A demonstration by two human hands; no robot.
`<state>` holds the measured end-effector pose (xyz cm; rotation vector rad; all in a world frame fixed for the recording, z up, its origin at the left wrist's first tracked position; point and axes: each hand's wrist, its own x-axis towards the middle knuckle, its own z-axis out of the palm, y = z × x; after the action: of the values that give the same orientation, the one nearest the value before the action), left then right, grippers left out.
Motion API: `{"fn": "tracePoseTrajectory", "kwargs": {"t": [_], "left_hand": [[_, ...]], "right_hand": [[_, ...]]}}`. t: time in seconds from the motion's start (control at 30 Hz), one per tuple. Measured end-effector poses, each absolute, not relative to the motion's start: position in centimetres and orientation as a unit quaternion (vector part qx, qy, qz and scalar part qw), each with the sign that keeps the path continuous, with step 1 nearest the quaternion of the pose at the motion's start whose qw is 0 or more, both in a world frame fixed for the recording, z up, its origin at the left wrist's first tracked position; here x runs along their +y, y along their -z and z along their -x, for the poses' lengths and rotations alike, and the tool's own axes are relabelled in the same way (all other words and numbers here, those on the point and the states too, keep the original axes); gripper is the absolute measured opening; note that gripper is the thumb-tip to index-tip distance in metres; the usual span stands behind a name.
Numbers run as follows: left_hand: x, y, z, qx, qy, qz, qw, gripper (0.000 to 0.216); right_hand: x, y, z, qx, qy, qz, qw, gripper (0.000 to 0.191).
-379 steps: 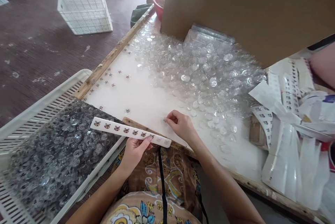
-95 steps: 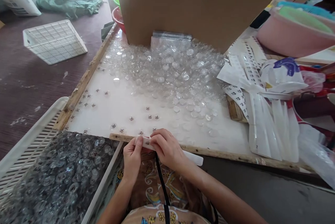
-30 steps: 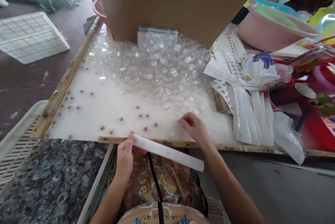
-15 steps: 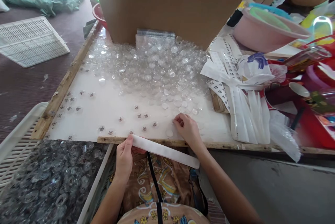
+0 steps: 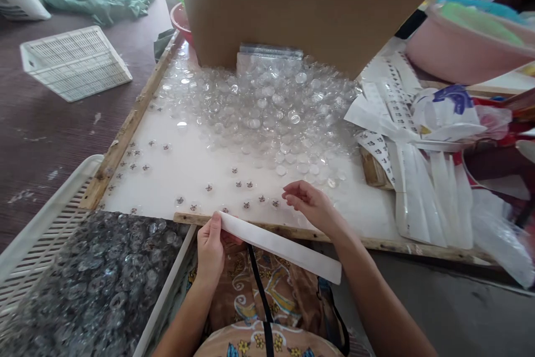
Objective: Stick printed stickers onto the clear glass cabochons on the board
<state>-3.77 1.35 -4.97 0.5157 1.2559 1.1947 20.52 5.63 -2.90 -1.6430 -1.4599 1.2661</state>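
Observation:
My left hand [image 5: 212, 245] is closed on one end of a long white paper strip [image 5: 280, 248], thumb on top. The strip slants down to the right across my lap, at the table's front edge. My right hand [image 5: 311, 204] is over the white tabletop with thumb and fingers apart and nothing visible in them. Just left of its fingertips lies a clear disc with a small dark animal-face sticker [image 5: 275, 203]. Several similar stickered discs [image 5: 238, 184] are scattered to the left. Beyond them spreads a heap of plain clear discs [image 5: 267, 106].
A large cardboard box [image 5: 309, 6] stands behind the heap. Sticker strips [image 5: 401, 106] and white backing papers [image 5: 418, 195] lie at the right, near a pink basin [image 5: 468, 48]. A white crate [image 5: 90, 179] filled with clear pieces [image 5: 100, 284] is at lower left. Wooden strips [image 5: 137, 109] edge the table.
My right hand has gone from a pinch to parted fingers. A stickered disc now lies by its fingertips, where a plain one was. The view has swung left; my left hand keeps the strip.

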Motion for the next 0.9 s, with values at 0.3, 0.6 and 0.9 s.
{"fn": "tracePoseTrajectory", "kwargs": {"t": [0.3,0.6,0.9], "left_hand": [[0.5,4.0,3.1,0.526,-0.582,-0.244,0.57,0.052],[-1.1,2.7,2.1,0.464,-0.568,-0.412,0.541,0.023],[-1.5,1.8,1.1,0.456,-0.528,-0.455,0.553,0.01]], "right_hand": [[1.5,-1.8,-15.9,-0.753,-0.426,0.463,0.19,0.016],[-0.9,-0.5,-15.6,-0.804,-0.09,0.433,0.398,0.024],[-1.0,-1.3,-16.9,-0.663,-0.278,0.456,0.525,0.005]]}}
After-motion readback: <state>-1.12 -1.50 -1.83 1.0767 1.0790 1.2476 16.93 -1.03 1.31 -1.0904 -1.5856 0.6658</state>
